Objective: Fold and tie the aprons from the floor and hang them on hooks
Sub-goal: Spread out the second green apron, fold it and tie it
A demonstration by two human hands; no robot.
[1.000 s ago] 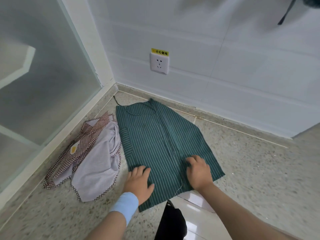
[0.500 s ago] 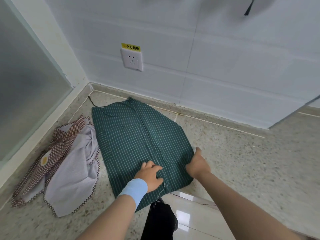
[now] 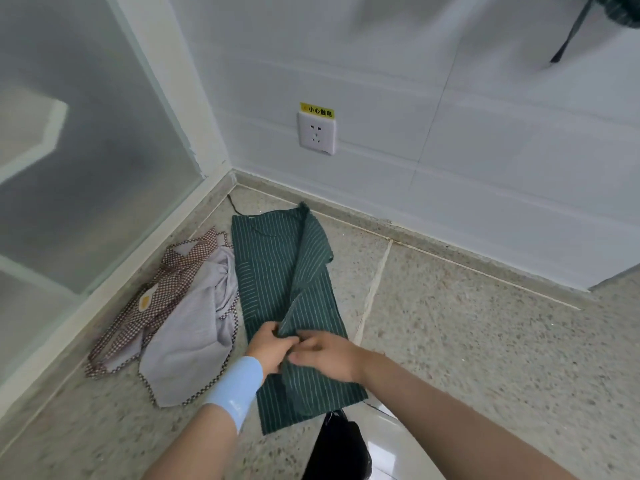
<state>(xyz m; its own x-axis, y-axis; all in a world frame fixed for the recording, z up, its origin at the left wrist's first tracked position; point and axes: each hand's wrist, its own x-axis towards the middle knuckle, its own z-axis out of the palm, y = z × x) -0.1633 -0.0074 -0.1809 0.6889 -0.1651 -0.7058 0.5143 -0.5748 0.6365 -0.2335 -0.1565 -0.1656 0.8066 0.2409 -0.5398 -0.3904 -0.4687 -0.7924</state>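
Over at 9 o'clock, a foggy glass panel in a white frame (image 3: 86,188) meets the floor. Its bottom edge runs from 7 o'clock up to the corner at 11 o'clock. Just beside it lies a crumpled apron of pale purple cloth with brown-and-white checked trim (image 3: 187,317). Its right edge touches the long dark green apron with thin white stripes (image 3: 266,271), which lies on the speckled stone floor (image 3: 485,341) near the middle of the view.

The green apron's long side runs from 12 o'clock to 6 o'clock. Its top end points at the white wall (image 3: 450,174) and lies near the wall's bottom edge. Its bottom end points back at the person. Its right half is folded over to the left, and the fold stands up like a small ridge.

The left hand (image 3: 268,348), with a light blue wristband (image 3: 235,386), pinches the near end of that fold. The right hand (image 3: 329,355), touching the left one, curls its fingers round the same fold.

A white wall socket with a yellow sticker (image 3: 317,132) sits at 12 o'clock from the apron. A black thing (image 3: 341,445) sits at the apron's bottom edge; I cannot tell what it is. Open floor spreads from 2 o'clock to 5 o'clock, crossed by one pale seam line (image 3: 374,289). High at 1 o'clock, a dark strap (image 3: 568,36) hangs down the wall.
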